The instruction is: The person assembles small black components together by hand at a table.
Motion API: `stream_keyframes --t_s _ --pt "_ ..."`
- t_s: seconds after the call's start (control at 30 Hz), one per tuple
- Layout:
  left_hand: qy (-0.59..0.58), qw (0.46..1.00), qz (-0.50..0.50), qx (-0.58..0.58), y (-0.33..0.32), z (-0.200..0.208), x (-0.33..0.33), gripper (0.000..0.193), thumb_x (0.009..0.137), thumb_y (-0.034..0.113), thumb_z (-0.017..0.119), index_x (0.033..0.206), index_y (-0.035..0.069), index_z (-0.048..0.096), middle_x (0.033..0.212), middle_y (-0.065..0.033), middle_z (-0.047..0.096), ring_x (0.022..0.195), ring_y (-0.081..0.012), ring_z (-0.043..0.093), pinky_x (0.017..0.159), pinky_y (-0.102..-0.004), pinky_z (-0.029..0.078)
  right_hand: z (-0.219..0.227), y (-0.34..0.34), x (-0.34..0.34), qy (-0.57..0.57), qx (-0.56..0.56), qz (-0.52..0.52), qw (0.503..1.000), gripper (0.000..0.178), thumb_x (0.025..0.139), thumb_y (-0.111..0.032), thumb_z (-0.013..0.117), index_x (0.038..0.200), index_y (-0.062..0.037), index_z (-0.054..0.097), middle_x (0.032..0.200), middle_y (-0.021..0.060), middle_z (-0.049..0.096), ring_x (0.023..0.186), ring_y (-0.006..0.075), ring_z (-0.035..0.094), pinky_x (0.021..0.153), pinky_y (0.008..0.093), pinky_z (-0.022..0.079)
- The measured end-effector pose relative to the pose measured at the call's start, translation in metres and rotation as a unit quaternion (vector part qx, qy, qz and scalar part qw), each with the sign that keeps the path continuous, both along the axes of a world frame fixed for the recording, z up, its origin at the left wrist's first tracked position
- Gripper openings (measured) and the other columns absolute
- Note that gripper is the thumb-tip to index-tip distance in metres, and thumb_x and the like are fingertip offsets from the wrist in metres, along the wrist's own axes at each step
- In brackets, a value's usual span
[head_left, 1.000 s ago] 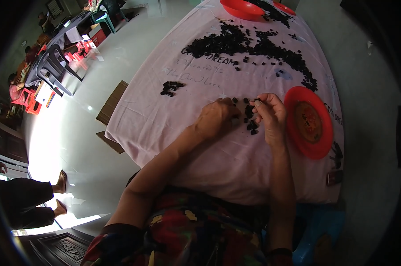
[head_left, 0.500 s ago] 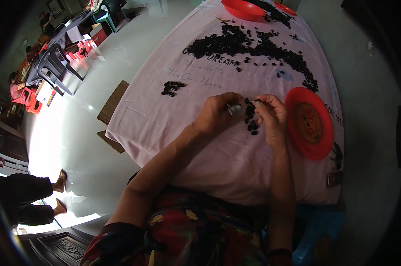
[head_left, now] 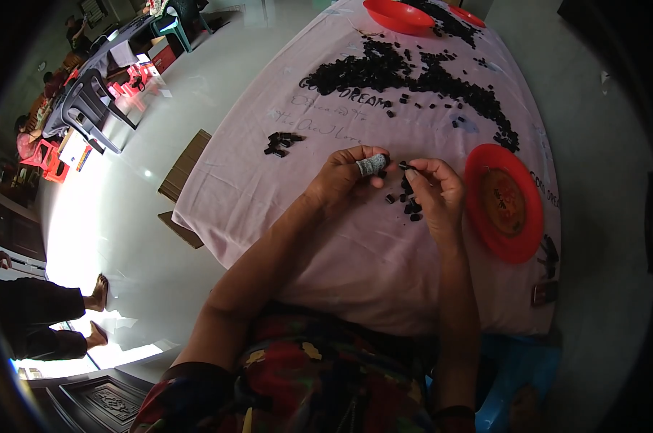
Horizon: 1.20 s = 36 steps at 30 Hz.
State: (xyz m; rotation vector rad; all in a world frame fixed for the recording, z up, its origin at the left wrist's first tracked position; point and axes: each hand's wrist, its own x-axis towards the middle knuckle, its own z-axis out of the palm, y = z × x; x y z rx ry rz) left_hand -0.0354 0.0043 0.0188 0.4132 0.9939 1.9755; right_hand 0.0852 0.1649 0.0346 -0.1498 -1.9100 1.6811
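My left hand [head_left: 341,179], with grey wrapping [head_left: 372,165] round one finger, is curled with its fingertips together. Dark bits show at those tips, too small to name surely. Just right of it, my right hand [head_left: 442,189] pinches a small black cylindrical piece [head_left: 403,166] between thumb and forefinger. Below and between the hands lies a little cluster of the same black pieces [head_left: 412,208] on the pale pink cloth [head_left: 341,267]. A separate small group of longer black pieces [head_left: 281,143] lies to the left, beyond my left hand.
A red plate [head_left: 478,173] stands right of my right hand. Farther off spreads a large heap of black pieces [head_left: 362,71], with a red basin [head_left: 398,16] behind it. A scissors-like dark tool [head_left: 548,256] and a small dark box-shaped object [head_left: 545,292] lie at the right edge.
My left hand has rolled so its wrapped finger shows more fully. My right hand has dipped slightly, and a black piece now shows at its fingertips.
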Motion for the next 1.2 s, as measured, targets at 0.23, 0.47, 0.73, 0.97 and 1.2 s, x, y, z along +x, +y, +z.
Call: stream_keyframes --t_s 0.23,0.47,0.73,0.97,1.2 --pt "0.016 1.000 0.008 0.010 0.003 -0.005 0.003 0.017 0.095 0.009 0.064 0.111 0.007 0.067 0.098 -0.0022 0.069 0.072 -0.0051 0.059 0.067 -0.0178 0.048 -0.002 -0.001 -0.002 0.014 0.025 0.004 1.000 0.011 0.089 -0.004 0.070 0.099 -0.0018 0.069 0.080 -0.0054 0.063 0.066 -0.0012 0.051 0.057 0.0143 0.039" --pt "-0.007 0.998 -0.009 0.059 0.007 -0.006 0.009 0.016 0.093 0.005 0.064 0.109 0.005 0.068 0.093 -0.0033 0.068 0.074 -0.0079 0.060 0.077 -0.0239 0.052 -0.001 -0.003 -0.002 0.009 0.019 0.010 1.000 0.011 0.088 -0.003 0.070 0.099 -0.0009 0.069 0.083 -0.0040 0.064 0.069 -0.0004 0.053 0.060 0.0147 0.041" --pt "-0.058 0.995 0.007 0.080 0.005 -0.003 0.009 0.013 0.094 0.002 0.060 0.105 0.002 0.066 0.094 -0.0070 0.067 0.074 -0.0107 0.061 0.076 -0.0252 0.053 0.001 -0.002 0.001 -0.019 0.023 0.007 1.000 0.012 0.088 -0.003 0.070 0.100 0.0001 0.069 0.086 -0.0028 0.065 0.075 0.0021 0.056 0.066 0.0170 0.045" --pt "0.064 0.996 0.011 0.055 0.010 -0.001 0.020 0.011 0.097 0.004 0.057 0.105 0.000 0.064 0.099 -0.0084 0.067 0.086 -0.0138 0.064 0.081 -0.0298 0.054 0.002 -0.002 0.000 -0.008 0.033 -0.012 0.999 0.011 0.088 -0.002 0.069 0.098 0.0011 0.069 0.086 -0.0006 0.066 0.076 0.0034 0.058 0.068 0.0178 0.047" --pt "0.182 0.983 0.029 0.010 0.012 -0.009 0.017 0.010 0.098 0.005 0.058 0.103 -0.001 0.064 0.096 -0.0078 0.068 0.086 -0.0151 0.066 0.080 -0.0310 0.055 -0.001 -0.003 -0.001 -0.019 0.037 0.018 0.999 0.010 0.089 -0.002 0.067 0.098 0.0016 0.068 0.085 0.0008 0.066 0.074 0.0036 0.059 0.065 0.0190 0.048"
